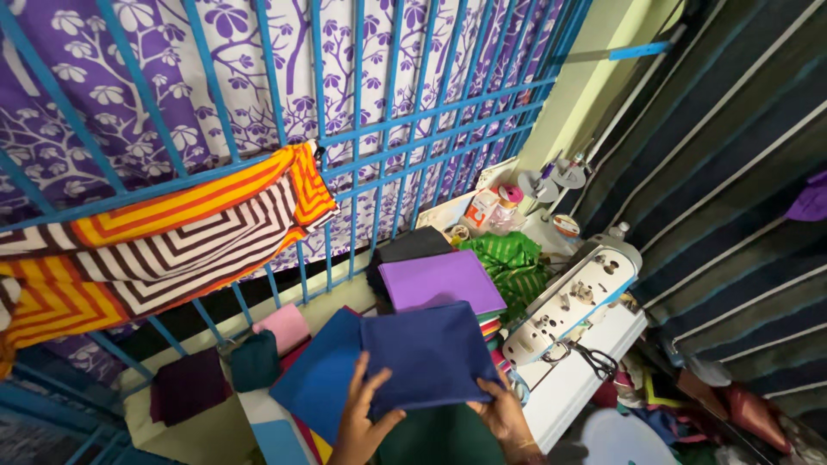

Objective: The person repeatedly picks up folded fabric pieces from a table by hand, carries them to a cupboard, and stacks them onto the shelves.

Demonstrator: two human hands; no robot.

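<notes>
both hands clamp navy folded cloth (pixel 429 355) | left hand (pixel 360 424) pinches near-left edge, right hand (pixel 502 413) near-right corner, fingers up | cloth flat, long axis left-right, slightly tilted, above royal-blue cloth (pixel 317 375) | purple cloth (pixel 439 281) behind | sewing machine (pixel 570 298) right

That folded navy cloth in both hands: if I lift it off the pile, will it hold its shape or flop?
Probably floppy: the folded navy cloth is thin fabric, so unsupported edges would likely droop. Likely light, since the left hand and right hand hold it by the near edge only.
</notes>
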